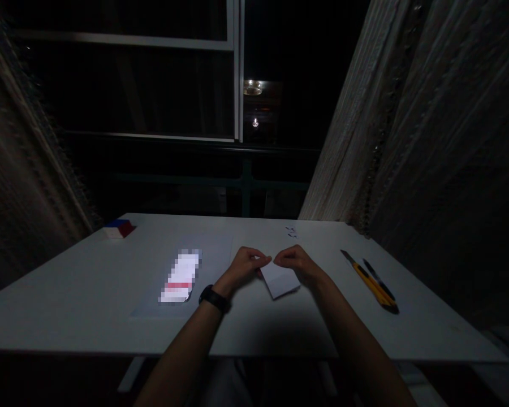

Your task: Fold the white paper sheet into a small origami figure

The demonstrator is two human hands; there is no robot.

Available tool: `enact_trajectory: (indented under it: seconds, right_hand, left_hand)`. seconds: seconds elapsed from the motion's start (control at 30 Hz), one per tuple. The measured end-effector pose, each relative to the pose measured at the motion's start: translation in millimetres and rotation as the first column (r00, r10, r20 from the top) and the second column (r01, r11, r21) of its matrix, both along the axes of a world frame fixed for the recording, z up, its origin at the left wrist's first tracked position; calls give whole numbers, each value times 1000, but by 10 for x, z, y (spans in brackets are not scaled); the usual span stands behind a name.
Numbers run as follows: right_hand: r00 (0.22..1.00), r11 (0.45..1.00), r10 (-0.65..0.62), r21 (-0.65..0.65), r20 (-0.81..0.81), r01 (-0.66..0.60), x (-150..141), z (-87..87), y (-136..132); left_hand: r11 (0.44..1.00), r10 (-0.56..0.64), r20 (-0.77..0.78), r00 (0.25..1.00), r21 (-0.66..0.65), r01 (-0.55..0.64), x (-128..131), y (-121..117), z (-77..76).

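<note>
A small piece of folded white paper is held up between my two hands, over the middle of the table. My left hand pinches its upper left edge, thumb pointing inward. My right hand grips the upper right edge, fingers bent and thumb close to the other thumb. The thumb tips almost meet at the paper's top. A dark watch is on my left wrist. Part of the paper's edges is hidden by my fingers.
On the white table, a lit phone lies on a paper sheet at left. A puzzle cube sits far left. A yellow utility knife and a dark pen lie at right. Small dark-and-white bits lie at the back.
</note>
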State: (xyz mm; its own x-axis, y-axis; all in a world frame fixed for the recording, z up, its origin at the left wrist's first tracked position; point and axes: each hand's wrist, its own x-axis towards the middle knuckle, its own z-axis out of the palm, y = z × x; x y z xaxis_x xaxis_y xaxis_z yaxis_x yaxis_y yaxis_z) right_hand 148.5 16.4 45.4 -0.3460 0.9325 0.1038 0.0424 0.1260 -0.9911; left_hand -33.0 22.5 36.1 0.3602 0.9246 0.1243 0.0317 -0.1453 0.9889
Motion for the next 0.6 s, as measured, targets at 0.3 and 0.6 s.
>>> enact_trajectory:
  seconds: [0.3, 0.6]
  right_hand:
    - [997, 998, 52, 38, 49, -54, 30, 31, -13]
    - [991, 989, 132, 69, 23, -133, 163, 40, 29]
  left_hand:
    - [1000, -27, 15, 1000, -12, 27, -20, -1, 21]
    - [1000, -4, 41, 999, -24, 5, -82, -10, 100]
